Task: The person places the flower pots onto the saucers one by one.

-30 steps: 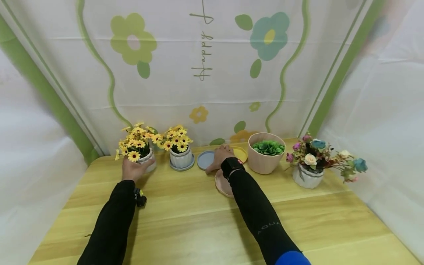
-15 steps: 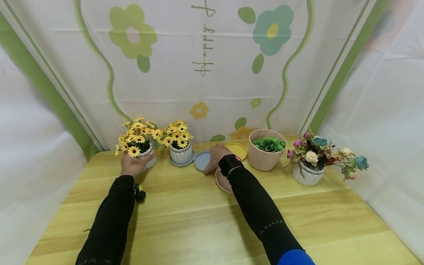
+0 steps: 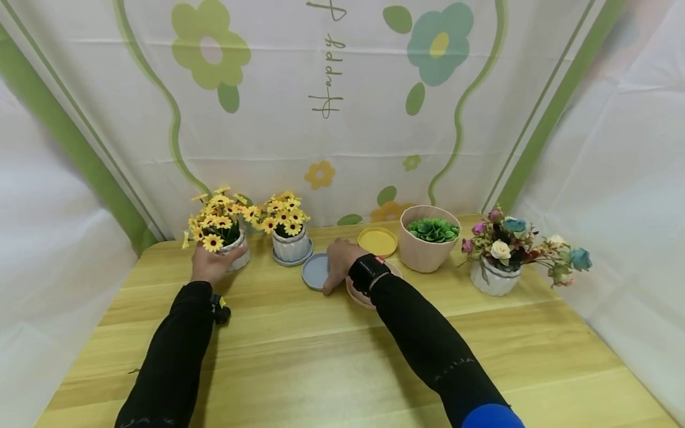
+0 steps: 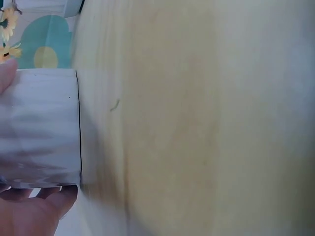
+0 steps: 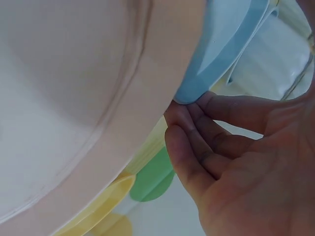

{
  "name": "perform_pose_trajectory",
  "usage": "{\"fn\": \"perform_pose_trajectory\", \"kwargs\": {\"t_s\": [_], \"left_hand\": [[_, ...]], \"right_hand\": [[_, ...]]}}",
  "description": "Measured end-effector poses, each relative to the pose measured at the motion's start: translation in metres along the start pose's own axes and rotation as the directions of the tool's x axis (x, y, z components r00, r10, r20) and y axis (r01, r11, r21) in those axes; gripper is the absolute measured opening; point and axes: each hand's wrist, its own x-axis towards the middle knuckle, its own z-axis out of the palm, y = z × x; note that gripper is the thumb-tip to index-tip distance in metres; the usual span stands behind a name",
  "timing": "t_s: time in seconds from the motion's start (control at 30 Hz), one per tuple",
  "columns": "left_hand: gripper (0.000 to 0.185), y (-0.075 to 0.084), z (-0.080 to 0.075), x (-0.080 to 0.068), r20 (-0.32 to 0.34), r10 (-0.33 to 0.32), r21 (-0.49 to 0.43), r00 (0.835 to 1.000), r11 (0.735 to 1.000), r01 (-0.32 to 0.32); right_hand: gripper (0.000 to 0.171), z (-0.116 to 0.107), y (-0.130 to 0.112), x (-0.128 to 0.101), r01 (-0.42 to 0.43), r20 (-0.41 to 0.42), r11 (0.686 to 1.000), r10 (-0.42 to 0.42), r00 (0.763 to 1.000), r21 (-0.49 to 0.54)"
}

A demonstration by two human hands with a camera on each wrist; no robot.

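The blue saucer (image 3: 316, 271) now lies nearer the person than a second ago, well clear of the yellow saucer (image 3: 377, 241), which shows whole where the right hand (image 3: 339, 263) covered part of it before. That hand has come back with the blue saucer; its fingers (image 5: 197, 128) curl at the saucer's rim, the tips touching the edge, and the wrist lies over the pink saucer (image 3: 369, 291). The left hand (image 3: 210, 266) stays where it was, its fingers wrapped round the white pot (image 4: 39, 128) of yellow daisies (image 3: 214, 219), thumb and fingers on opposite sides.

A second daisy pot (image 3: 291, 245) stands on its own blue saucer between the hands. Right of the yellow saucer stand a pink pot (image 3: 425, 249) with a green succulent and a white pot of mixed flowers (image 3: 508, 246). The surface (image 3: 332, 356) is pale yellow wood, closed in by a white cloth backdrop (image 3: 332, 119) printed with flowers and green bands.
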Motion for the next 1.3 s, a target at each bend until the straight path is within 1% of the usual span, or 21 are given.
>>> {"fn": "perform_pose_trajectory", "kwargs": {"t_s": [0.07,0.23,0.43,0.67,0.87,1.07,1.3], "left_hand": [[0.112,-0.001,-0.001,-0.001,0.001,0.002,0.001,1.0,1.0,-0.002],[0.113,-0.004,-0.002,0.0,0.006,0.013,0.0,1.0,1.0,-0.013],[0.114,-0.006,-0.002,0.0,0.01,0.027,-0.019,1.0,0.999,-0.027],[0.115,-0.006,-0.002,-0.001,0.02,0.05,-0.035,0.999,0.998,-0.049],[0.114,-0.006,-0.003,-0.006,0.051,0.066,-0.061,0.996,0.996,-0.063],[0.117,-0.006,-0.005,-0.008,0.061,0.073,-0.055,0.995,0.996,-0.07],[0.116,-0.004,-0.009,-0.016,0.084,0.076,-0.018,0.994,0.997,-0.075]], "right_hand": [[0.082,0.002,-0.004,-0.001,0.017,0.01,1.0,-0.017,1.0,-0.014],[0.084,0.007,-0.013,-0.006,0.064,0.031,0.997,-0.062,0.998,-0.045],[0.085,0.013,-0.022,-0.017,0.162,0.029,0.986,-0.161,0.987,-0.046],[0.085,0.02,-0.033,-0.04,0.248,0.027,0.967,-0.247,0.969,-0.05],[0.088,0.027,-0.041,-0.059,0.316,0.02,0.947,-0.315,0.949,-0.053],[0.09,0.034,-0.043,-0.079,0.366,0.006,0.927,-0.367,0.93,-0.086],[0.096,0.043,-0.044,-0.1,0.408,0.013,0.906,-0.409,0.912,-0.111]]}}
